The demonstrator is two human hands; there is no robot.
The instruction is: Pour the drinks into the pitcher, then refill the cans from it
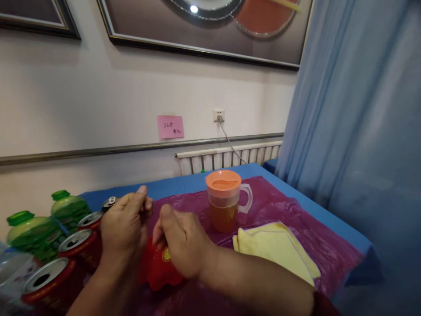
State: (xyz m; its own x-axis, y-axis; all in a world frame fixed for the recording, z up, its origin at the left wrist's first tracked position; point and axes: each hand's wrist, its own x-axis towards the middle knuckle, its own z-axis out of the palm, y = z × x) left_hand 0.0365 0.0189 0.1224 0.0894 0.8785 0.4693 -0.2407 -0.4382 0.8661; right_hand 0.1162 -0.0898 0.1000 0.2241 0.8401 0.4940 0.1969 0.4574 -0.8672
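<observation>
My left hand (pixel 123 226) is closed, fingers curled and thumb on top, beside the row of cans. Close to its right, my right hand (pixel 186 241) is also closed, above a red dish (pixel 161 274) with a wavy edge and a yellow mark. The hands are apart from each other. Whatever they may hold is hidden by the curled fingers. Beyond my right hand stands an upright clear pitcher (pixel 223 210) with an orange lid and amber liquid inside. A folded yellow cloth (pixel 276 250) lies to the right, near my right forearm.
Several opened red cans (pixel 79 243) and green-capped bottles (pixel 33 232) crowd the left side. A purple plastic sheet (pixel 263 202) covers part of the blue table (pixel 342 219). Behind are a radiator (pixel 223 158) and a plugged-in cord (pixel 230 142); a blue curtain (pixel 362 109) hangs at right.
</observation>
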